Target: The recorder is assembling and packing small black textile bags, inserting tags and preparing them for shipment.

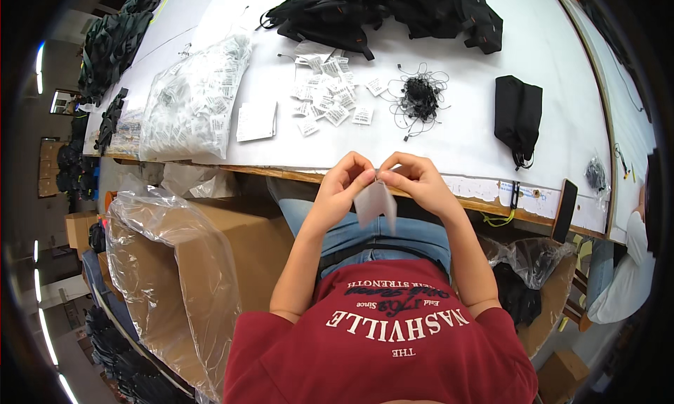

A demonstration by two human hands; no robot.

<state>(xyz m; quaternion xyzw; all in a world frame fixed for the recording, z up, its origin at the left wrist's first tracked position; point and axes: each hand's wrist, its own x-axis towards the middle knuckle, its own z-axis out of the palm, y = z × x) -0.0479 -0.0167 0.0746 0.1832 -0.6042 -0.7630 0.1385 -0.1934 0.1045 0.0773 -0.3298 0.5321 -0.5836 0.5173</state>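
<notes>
Both my hands meet just off the table's front edge, over my lap. My left hand [343, 185] is closed, thumb and forefinger pinching the top of a folded white paper tag [375, 206]. My right hand [420, 182] is closed too, its fingertips pinched at the same top corner; whether a string is between them is too small to tell. The tag hangs below the fingertips with its flaps apart. Beyond my hands lie a stack of white cards [257, 121], a pile of small printed white labels [324, 94] and a tangle of black strings [420, 98].
A clear plastic bag of labels [193, 106] lies on the table [463, 134] at left. Black bags [393, 14] are heaped at the back, a black pouch [518, 113] lies at right. Plastic-lined cardboard boxes [239, 228] stand below the edge. A person's sleeve [625, 292] shows far right.
</notes>
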